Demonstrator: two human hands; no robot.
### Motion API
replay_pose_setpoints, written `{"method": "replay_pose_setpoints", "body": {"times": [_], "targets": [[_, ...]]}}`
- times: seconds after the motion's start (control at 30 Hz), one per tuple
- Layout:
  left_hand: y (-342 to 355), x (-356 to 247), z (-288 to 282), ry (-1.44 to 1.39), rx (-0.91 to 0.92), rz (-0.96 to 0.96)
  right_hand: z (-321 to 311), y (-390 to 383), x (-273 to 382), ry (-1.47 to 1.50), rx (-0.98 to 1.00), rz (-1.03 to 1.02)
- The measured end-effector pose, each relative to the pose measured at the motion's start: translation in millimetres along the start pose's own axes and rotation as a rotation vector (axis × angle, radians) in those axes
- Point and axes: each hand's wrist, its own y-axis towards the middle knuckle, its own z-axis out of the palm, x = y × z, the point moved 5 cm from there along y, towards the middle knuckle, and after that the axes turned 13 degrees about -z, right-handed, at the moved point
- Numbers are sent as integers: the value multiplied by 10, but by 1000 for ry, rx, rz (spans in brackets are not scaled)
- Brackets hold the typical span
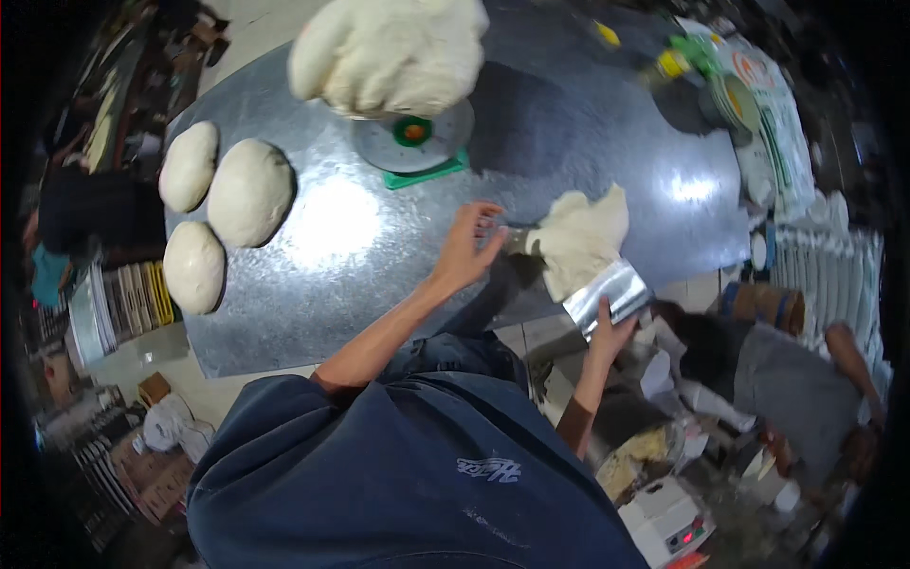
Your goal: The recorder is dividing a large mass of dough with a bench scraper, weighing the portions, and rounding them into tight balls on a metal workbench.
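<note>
The left hand (pixel 466 248) has its fingers spread, tips just beside one torn dough piece (pixel 580 237) at the metal table's (pixel 588 133) near edge. The right hand (pixel 611 334) grips one flat metal scraper (pixel 607 296), blade against that piece, whose long axis runs from the scraper up and away. Three dough balls (pixel 248 192) lie at left; one big dough mass (pixel 389 55) sits on a scale (pixel 417 142).
</note>
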Motion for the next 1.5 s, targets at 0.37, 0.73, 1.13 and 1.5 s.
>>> {"method": "replay_pose_setpoints", "body": {"times": [0.37,0.73,1.13,1.5], "targets": [[727,449,1292,450,288,57,939,475,433,-879,597,-92],[373,-526,83,137,67,-26,1813,694,-531,-237,553,-109],[1465,-2446,-2649,395,-25,690,1252,261,-135,-394,319,-354],[274,1021,-1353,-243,-259,-74,-222,-734,-255,-165,-111,31]]}}
